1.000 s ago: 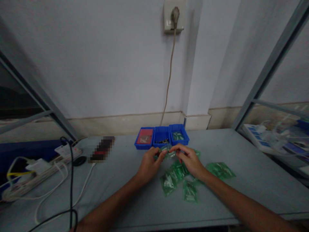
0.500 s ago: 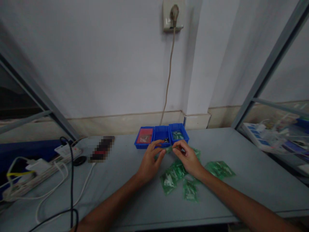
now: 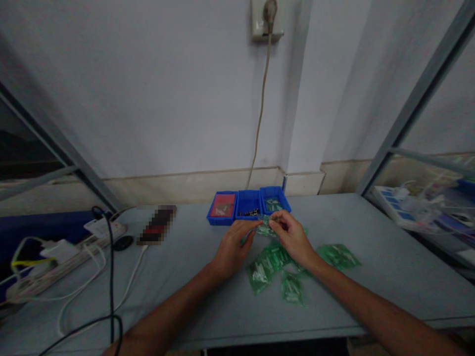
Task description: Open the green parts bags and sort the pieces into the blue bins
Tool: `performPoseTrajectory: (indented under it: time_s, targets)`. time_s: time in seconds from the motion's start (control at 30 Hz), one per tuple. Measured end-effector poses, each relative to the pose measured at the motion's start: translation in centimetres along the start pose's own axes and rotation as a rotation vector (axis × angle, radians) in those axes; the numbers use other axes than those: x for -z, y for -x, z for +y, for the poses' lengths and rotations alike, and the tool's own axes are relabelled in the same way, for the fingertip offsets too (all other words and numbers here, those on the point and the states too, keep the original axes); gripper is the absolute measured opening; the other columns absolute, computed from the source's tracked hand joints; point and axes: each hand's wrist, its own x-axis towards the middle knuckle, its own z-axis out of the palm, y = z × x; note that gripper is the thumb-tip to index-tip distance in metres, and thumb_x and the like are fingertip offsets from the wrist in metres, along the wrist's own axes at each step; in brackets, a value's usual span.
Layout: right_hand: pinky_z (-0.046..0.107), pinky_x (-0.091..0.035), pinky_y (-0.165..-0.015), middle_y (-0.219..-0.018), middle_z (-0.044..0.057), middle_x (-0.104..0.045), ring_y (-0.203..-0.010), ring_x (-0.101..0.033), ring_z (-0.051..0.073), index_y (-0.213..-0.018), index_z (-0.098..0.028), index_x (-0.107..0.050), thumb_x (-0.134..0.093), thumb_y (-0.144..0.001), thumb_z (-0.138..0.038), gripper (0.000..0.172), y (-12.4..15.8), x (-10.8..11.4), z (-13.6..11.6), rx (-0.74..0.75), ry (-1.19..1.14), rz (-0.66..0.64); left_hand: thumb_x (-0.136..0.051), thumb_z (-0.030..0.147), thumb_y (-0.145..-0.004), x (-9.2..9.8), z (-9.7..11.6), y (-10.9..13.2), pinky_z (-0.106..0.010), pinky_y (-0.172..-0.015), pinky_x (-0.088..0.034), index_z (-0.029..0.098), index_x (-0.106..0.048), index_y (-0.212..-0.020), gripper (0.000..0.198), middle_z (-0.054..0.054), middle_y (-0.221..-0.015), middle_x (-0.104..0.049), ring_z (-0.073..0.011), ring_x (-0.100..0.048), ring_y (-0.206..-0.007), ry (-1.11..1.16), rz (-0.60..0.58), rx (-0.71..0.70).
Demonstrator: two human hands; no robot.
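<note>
A small green plastic bag point(image 3: 265, 228) is stretched between my two hands, just in front of the blue bins. My right hand point(image 3: 295, 241) pinches its right end between thumb and fingertips. On the other side, my left hand point(image 3: 232, 247) has its fingers reaching along the bag's left end, with a bit of green showing between thumb and fingers. Below my hands, several filled green bags point(image 3: 262, 269) lie overlapping on the table. One small bag point(image 3: 292, 289) is nearer the front edge, and another bag point(image 3: 338, 257) lies beyond my right wrist.
Three joined blue bins stand at the back: the left bin point(image 3: 211, 215) holds a red piece, the middle bin point(image 3: 248, 199) small dark parts, the right bin point(image 3: 278, 193) greenish packets. A power strip point(image 3: 63, 269), cables and a blurred-out device point(image 3: 158, 225) occupy the left side.
The left fingers have straightened from a bent pinch and lie along the bag. More of the bag shows between my hands, and more dark parts are visible in the middle bin.
</note>
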Motion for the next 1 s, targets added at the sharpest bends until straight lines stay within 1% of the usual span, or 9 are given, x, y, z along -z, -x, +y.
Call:
performPoseTrajectory:
  time_s: [0.1, 0.2, 0.3, 0.4, 0.53, 0.67, 0.77, 0.9, 1.0]
  targets:
    - [0.028, -0.038, -0.059, -0.071, -0.004, -0.054, -0.063, -0.051, 0.017, -0.104, -0.023, -0.064, -0.069, -0.096, -0.05, 0.028, 0.0, -0.2, 0.2, 0.007, -0.009, -0.033, -0.065, 0.02, -0.101, 0.0, -0.2, 0.0, -0.045, -0.104, -0.055, 0.028, -0.069, -0.131, 0.031, -0.009, -0.124, -0.072, -0.0247, -0.066, -0.118, -0.032, -0.007, 0.009]
    - [0.028, -0.04, -0.06, -0.072, -0.004, -0.055, -0.065, -0.053, 0.018, -0.108, -0.024, -0.064, -0.067, -0.097, -0.052, 0.03, 0.2, -0.4, 0.2, -0.012, -0.028, -0.055, -0.067, 0.025, -0.101, 0.0, -0.1, -0.1, -0.045, -0.103, -0.055, 0.025, -0.072, -0.118, 0.018, -0.009, -0.119, -0.07, -0.0251, -0.066, -0.115, -0.025, 0.012, 0.042]
    - [0.03, -0.044, -0.065, -0.087, 0.002, -0.064, -0.077, -0.06, 0.021, -0.104, -0.024, -0.069, -0.057, -0.103, -0.054, 0.032, 0.5, -0.5, -0.1, 0.023, 0.022, -0.071, -0.063, 0.026, -0.103, 0.0, 0.1, -0.3, -0.04, -0.096, -0.056, 0.023, -0.071, -0.108, 0.01, -0.009, -0.114, -0.07, -0.0235, -0.065, -0.11, 0.001, 0.065, 0.085]
    - [0.031, -0.045, -0.064, -0.096, 0.005, -0.067, -0.078, -0.061, 0.021, -0.108, -0.026, -0.072, -0.051, -0.106, -0.054, 0.036, 0.7, -0.5, -0.4, 0.047, 0.048, -0.08, -0.059, 0.027, -0.105, 0.1, 0.3, -0.4, -0.035, -0.089, -0.055, 0.021, -0.068, -0.1, 0.012, -0.008, -0.112, -0.068, -0.0218, -0.064, -0.105, 0.014, 0.094, 0.122]
    - [0.029, -0.041, -0.057, -0.075, -0.002, -0.058, -0.062, -0.054, 0.018, -0.116, -0.027, -0.063, -0.053, -0.105, -0.052, 0.03, 0.8, -0.5, -0.7, -0.036, -0.037, -0.104, -0.055, 0.03, -0.107, 0.1, 0.2, -0.5, -0.033, -0.084, -0.052, 0.02, -0.062, -0.088, 0.022, -0.006, -0.103, -0.067, -0.0205, -0.063, -0.098, 0.051, 0.101, 0.185]
    - [0.03, -0.045, -0.068, -0.086, 0.0, -0.065, -0.079, -0.062, 0.021, -0.118, -0.026, -0.059, -0.062, -0.101, -0.042, 0.023, 0.8, -0.5, -0.8, 0.055, -0.042, -0.111, -0.054, 0.035, -0.108, 0.0, 0.1, -0.5, -0.032, -0.08, -0.051, 0.02, -0.06, -0.086, 0.027, -0.004, -0.094, -0.066, -0.0192, -0.062, -0.089, 0.098, 0.063, 0.221]
    - [0.034, -0.048, -0.079, -0.104, 0.005, -0.071, -0.092, -0.064, 0.023, -0.115, -0.025, -0.069, -0.059, -0.101, -0.033, 0.019, 0.7, -0.3, -0.9, 0.094, 0.026, -0.118, -0.052, 0.034, -0.108, 0.0, 0.2, -0.5, -0.034, -0.086, -0.053, 0.02, -0.064, -0.088, 0.028, -0.007, -0.102, -0.068, -0.0205, -0.064, -0.098, 0.117, 0.073, 0.222]
    - [0.031, -0.045, -0.069, -0.104, 0.004, -0.072, -0.078, -0.058, 0.02, -0.118, -0.026, -0.073, -0.063, -0.095, -0.026, 0.025, 0.6, -0.1, -0.8, 0.07, 0.077, -0.101, -0.053, 0.034, -0.108, 0.4, 0.3, -0.6, -0.042, -0.102, -0.052, 0.019, -0.073, -0.088, 0.031, -0.011, -0.133, -0.065, -0.0243, -0.062, -0.116, 0.086, 0.122, 0.194]
    - [0.03, -0.044, -0.067, -0.106, 0.004, -0.072, -0.075, -0.057, 0.019, -0.113, -0.025, -0.075, -0.067, -0.094, -0.028, 0.02, 0.4, 0.1, -0.7, 0.08, 0.075, -0.098, -0.055, 0.033, -0.107, 0.7, 0.5, -0.6, -0.049, -0.109, -0.049, 0.02, -0.077, -0.092, 0.03, -0.01, -0.146, -0.06, -0.0261, -0.061, -0.121, 0.053, 0.128, 0.17]
